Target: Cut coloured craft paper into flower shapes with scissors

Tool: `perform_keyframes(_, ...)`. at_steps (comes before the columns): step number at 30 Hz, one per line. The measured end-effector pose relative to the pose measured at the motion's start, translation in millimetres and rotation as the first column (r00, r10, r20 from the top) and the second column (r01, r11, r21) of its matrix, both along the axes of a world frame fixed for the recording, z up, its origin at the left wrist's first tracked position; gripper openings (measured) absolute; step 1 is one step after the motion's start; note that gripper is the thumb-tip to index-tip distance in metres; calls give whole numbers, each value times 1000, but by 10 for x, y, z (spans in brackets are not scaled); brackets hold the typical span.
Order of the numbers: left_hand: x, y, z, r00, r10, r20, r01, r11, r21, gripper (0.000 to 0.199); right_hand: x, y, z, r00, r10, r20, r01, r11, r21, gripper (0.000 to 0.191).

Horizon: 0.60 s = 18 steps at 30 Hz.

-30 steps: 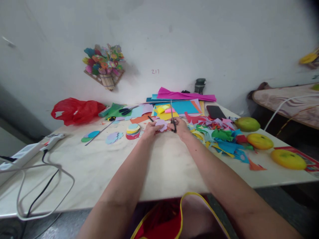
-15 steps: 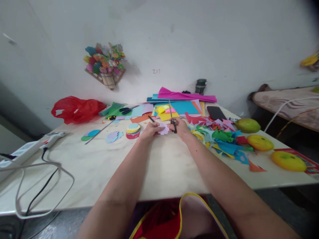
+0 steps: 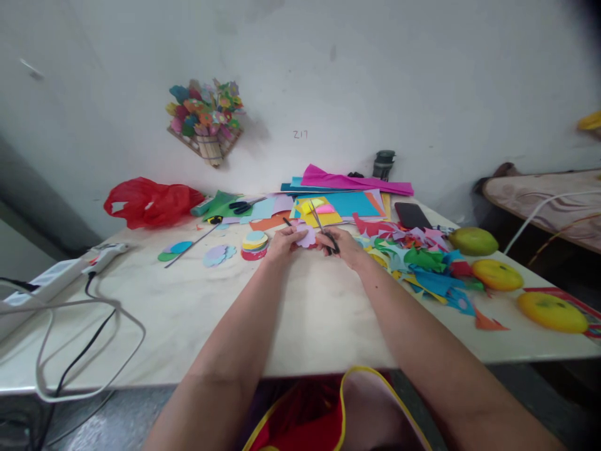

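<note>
Between thumb and fingers, my left hand [image 3: 284, 243] pinches a lilac paper flower with a scalloped edge [image 3: 307, 237]. My right hand [image 3: 345, 245] grips dark-handled scissors [image 3: 322, 224] just right of the flower, with the blades pointing up and away and slightly apart. Left of my hands stands a stack of paper circles [image 3: 255, 244], and beside it lie scalloped paper flowers [image 3: 219, 255] in lilac and light blue. Farther left are blue and green paper circles [image 3: 176, 250] near a thin purple strip.
Colourful paper scraps [image 3: 427, 263] cover the right side, beside several mangoes [image 3: 498, 274] and a phone [image 3: 412, 215]. Coloured sheets [image 3: 352, 203] and another pair of scissors [image 3: 244, 205] lie at the back. A red plastic bag [image 3: 153, 203] and a power strip [image 3: 51, 279] are left.
The scissors have tilted, their tips swinging left and their blades parting a little. The paper flower has shifted slightly and turned in my left hand. The whole view has moved a little.
</note>
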<state>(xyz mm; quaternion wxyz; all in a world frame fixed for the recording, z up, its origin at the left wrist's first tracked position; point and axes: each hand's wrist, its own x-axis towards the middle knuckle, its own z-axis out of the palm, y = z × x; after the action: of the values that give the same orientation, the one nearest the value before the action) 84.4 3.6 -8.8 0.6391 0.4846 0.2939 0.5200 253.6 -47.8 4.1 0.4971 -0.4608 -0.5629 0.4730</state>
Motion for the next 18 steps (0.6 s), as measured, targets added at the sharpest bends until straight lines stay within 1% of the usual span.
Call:
perform_keyframes(3, -15, 53, -49, 1000, 8, 9, -8, 1000, 14, 27, 11, -1, -6, 999, 23, 47, -22, 1000, -11, 29)
perform_keyframes(6, -22, 84, -74, 1000, 2, 26, -3, 1000, 29, 31, 13, -8, -10, 994, 48, 95, -48, 999, -9, 28)
perform_keyframes(13, -25, 69, -50, 1000, 17, 4, -17, 1000, 21, 35, 18, -20, -14, 981, 150, 120, -146, 989, -37, 27)
perform_keyframes(18, -20, 56, -35, 999, 36, 36, -35, 999, -18, 34, 35, -11, -25, 979, 165, 120, -162, 986, -39, 27)
